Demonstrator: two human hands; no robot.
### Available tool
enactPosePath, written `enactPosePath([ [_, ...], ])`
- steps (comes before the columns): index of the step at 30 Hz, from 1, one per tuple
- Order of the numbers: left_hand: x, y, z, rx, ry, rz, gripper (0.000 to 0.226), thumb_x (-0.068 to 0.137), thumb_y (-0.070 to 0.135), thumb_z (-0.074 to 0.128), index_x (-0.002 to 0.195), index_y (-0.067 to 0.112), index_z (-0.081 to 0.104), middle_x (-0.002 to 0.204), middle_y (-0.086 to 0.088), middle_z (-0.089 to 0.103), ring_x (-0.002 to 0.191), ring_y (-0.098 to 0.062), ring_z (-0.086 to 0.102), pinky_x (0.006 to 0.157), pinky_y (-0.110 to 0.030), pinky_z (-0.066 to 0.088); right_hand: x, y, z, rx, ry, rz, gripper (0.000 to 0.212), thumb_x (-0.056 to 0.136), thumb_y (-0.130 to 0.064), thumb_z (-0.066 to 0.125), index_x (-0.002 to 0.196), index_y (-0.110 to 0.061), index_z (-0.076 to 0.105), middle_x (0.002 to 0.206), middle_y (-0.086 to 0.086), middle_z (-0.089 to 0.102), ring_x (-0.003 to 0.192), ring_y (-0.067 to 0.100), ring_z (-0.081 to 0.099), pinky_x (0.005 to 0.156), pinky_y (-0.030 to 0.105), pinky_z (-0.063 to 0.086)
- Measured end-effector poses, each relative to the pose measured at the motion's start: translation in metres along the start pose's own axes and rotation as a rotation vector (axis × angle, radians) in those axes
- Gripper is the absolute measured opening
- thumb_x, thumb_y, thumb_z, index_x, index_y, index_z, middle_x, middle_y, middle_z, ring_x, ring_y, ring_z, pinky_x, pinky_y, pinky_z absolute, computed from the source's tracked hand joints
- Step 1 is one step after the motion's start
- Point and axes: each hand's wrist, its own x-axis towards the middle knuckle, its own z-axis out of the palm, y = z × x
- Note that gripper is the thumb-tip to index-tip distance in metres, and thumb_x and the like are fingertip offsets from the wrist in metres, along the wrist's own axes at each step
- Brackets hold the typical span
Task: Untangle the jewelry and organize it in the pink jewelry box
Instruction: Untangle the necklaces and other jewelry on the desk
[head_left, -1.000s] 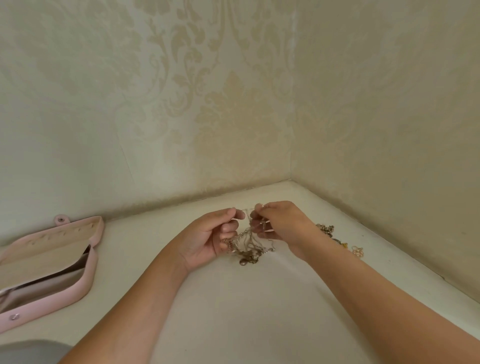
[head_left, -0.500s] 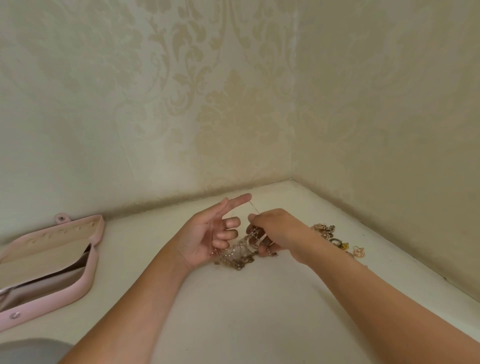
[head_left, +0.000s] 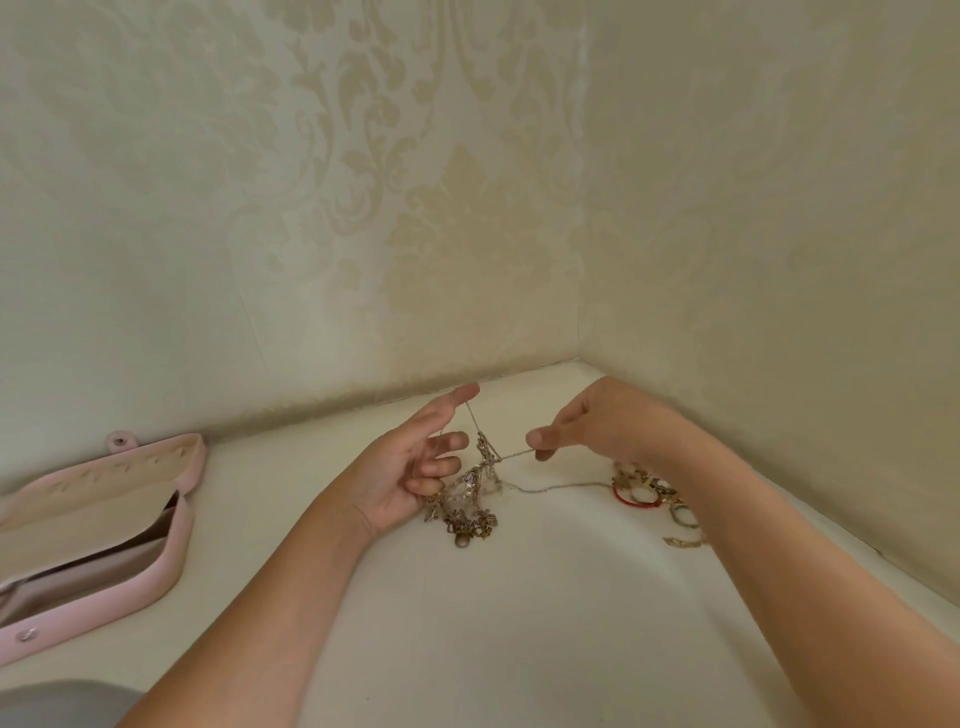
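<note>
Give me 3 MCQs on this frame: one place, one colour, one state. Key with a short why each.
1. Where is the pink jewelry box? A left of the left hand; B between the hands; C right of the right hand.
2. The bangle by the right forearm is: A blue; B red; C black.
3. The right hand is: A flat on the table; B pinching a thin chain that runs to the tangle; C holding the box lid.
Key: 1 A, the box lies at the far left edge. 2 B, a red loop shows plainly. 3 B, thumb and finger close on the taut chain.
</note>
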Motion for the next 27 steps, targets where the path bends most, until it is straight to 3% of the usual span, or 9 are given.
enactPosePath([
  [1, 0.000, -0.001, 0.001, 0.037, -0.005, -0.002, 0.044, 0.080, 0.035, 0.056, 0.125, 0.036, 0.058, 0.071, 0.005, 0.046, 0.048, -0.002, 0.027, 0.031, -0.009, 0.016, -0.002, 0.000, -0.002, -0.026, -0.017, -0.016, 0.025, 0.082, -0.038, 0.069, 0.089, -0.015, 0.077, 0.076, -0.012, 0.072, 0.068, -0.001, 0.060, 0.051, 0.013, 0.030],
  [3, -0.001, -0.002, 0.003, 0.098, -0.027, -0.014, 0.046, 0.079, 0.032, 0.058, 0.124, 0.039, 0.056, 0.073, 0.005, 0.047, 0.050, -0.002, 0.027, 0.031, -0.009, 0.017, -0.004, 0.000, -0.004, -0.099, -0.061, -0.046, 0.024, 0.084, -0.038, 0.067, 0.087, -0.015, 0.075, 0.039, -0.018, 0.052, 0.041, -0.005, 0.049, 0.044, 0.011, 0.027],
  [6, -0.002, -0.002, 0.004, 0.142, -0.081, -0.029, 0.050, 0.080, 0.020, 0.065, 0.124, 0.041, 0.056, 0.073, 0.005, 0.047, 0.051, -0.003, 0.027, 0.031, -0.009, 0.018, -0.001, 0.003, 0.006, -0.137, -0.136, -0.109, 0.021, 0.083, -0.037, 0.068, 0.079, -0.018, 0.076, 0.057, -0.012, 0.057, 0.050, 0.000, 0.048, 0.052, 0.012, 0.034],
  [9, -0.001, -0.002, 0.004, 0.126, -0.116, -0.036, 0.053, 0.076, 0.015, 0.060, 0.122, 0.040, 0.059, 0.069, 0.005, 0.044, 0.049, -0.004, 0.027, 0.030, -0.009, 0.019, 0.007, 0.008, 0.031, -0.068, -0.245, -0.152, 0.013, 0.083, -0.022, 0.068, 0.087, -0.011, 0.075, 0.070, -0.004, 0.065, 0.051, 0.005, 0.051, 0.052, 0.009, 0.038],
  [15, -0.002, 0.000, 0.004, 0.093, -0.114, -0.032, 0.056, 0.070, 0.006, 0.048, 0.119, 0.030, 0.059, 0.064, 0.005, 0.032, 0.052, -0.006, 0.015, 0.034, -0.012, 0.011, 0.019, 0.009, 0.058, 0.181, -0.107, -0.093, 0.026, 0.084, -0.036, 0.068, 0.085, -0.010, 0.070, 0.064, -0.003, 0.066, 0.040, 0.008, 0.048, 0.043, 0.016, 0.037],
  [21, -0.004, 0.004, 0.004, -0.043, -0.152, -0.021, 0.052, 0.067, 0.001, 0.042, 0.111, 0.023, 0.059, 0.062, 0.004, 0.026, 0.044, -0.002, 0.019, 0.033, -0.012, 0.011, 0.023, 0.009, 0.068, 0.212, -0.031, -0.152, 0.012, 0.081, -0.030, 0.072, 0.076, -0.019, 0.073, 0.058, 0.000, 0.059, 0.041, 0.002, 0.040, 0.046, 0.011, 0.032],
  [25, -0.005, 0.006, 0.004, -0.082, -0.158, -0.010, 0.050, 0.067, 0.003, 0.043, 0.108, 0.024, 0.062, 0.062, 0.004, 0.025, 0.046, -0.003, 0.019, 0.031, -0.010, 0.014, 0.022, 0.006, 0.076, 0.188, -0.025, -0.161, 0.030, 0.083, -0.029, 0.068, 0.069, -0.003, 0.069, 0.045, -0.008, 0.050, 0.040, 0.003, 0.036, 0.048, 0.014, 0.031],
  [27, -0.004, 0.006, 0.003, -0.078, -0.145, 0.001, 0.051, 0.068, 0.004, 0.044, 0.112, 0.023, 0.061, 0.061, 0.004, 0.029, 0.046, -0.003, 0.022, 0.032, -0.011, 0.014, 0.022, 0.006, 0.079, 0.204, 0.001, -0.173, 0.028, 0.084, -0.024, 0.067, 0.069, -0.001, 0.069, 0.041, -0.009, 0.048, 0.037, 0.003, 0.035, 0.044, 0.012, 0.028],
])
